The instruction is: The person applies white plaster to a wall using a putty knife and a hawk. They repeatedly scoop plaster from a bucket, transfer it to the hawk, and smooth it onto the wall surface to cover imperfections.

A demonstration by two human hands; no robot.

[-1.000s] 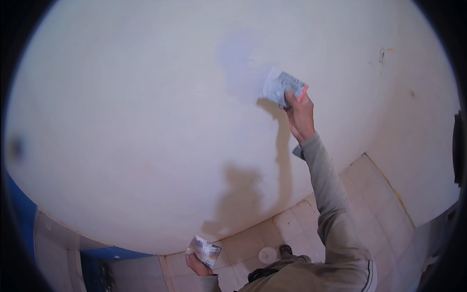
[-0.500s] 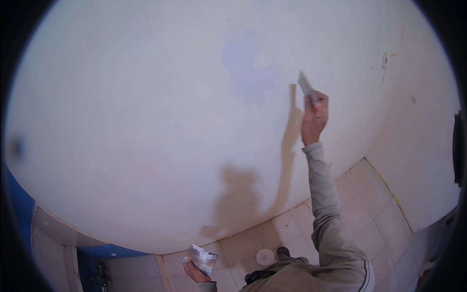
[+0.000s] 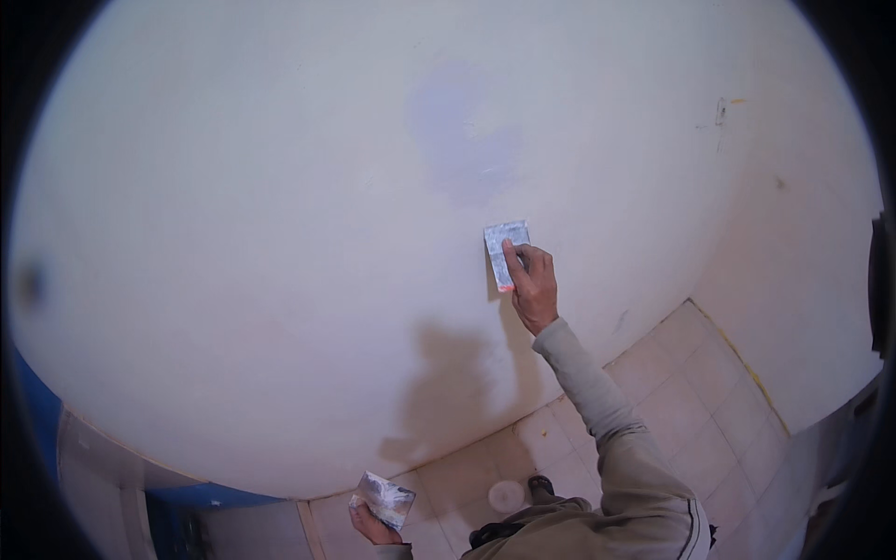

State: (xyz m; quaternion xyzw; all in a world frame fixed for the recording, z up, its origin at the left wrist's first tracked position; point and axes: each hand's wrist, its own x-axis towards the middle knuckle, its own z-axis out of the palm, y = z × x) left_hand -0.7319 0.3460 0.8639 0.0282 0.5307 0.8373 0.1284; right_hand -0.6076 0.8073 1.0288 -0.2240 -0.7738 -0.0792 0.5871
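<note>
My right hand (image 3: 534, 289) grips a flat metal putty knife (image 3: 505, 245) with a bit of red at its lower end. Its blade lies against or very close to the pale wall (image 3: 280, 215), just below a lilac-tinted patch (image 3: 457, 140). The index finger presses along the blade's face. Low in the view, my left hand (image 3: 371, 525) holds a second flat metal plate (image 3: 385, 498), smeared with whitish paste, tilted upward and apart from the wall. The fingers behind this plate are partly hidden.
A round white container (image 3: 507, 497) stands on the tiled floor (image 3: 653, 401) beside my foot (image 3: 539, 485). The wall meets another wall at the right, where a small marked spot (image 3: 721, 112) shows. A blue panel (image 3: 224, 495) borders the lower left.
My right hand has come down and left with the putty knife, turning its blade flat to the wall below the lilac patch. My left hand has hardly moved.
</note>
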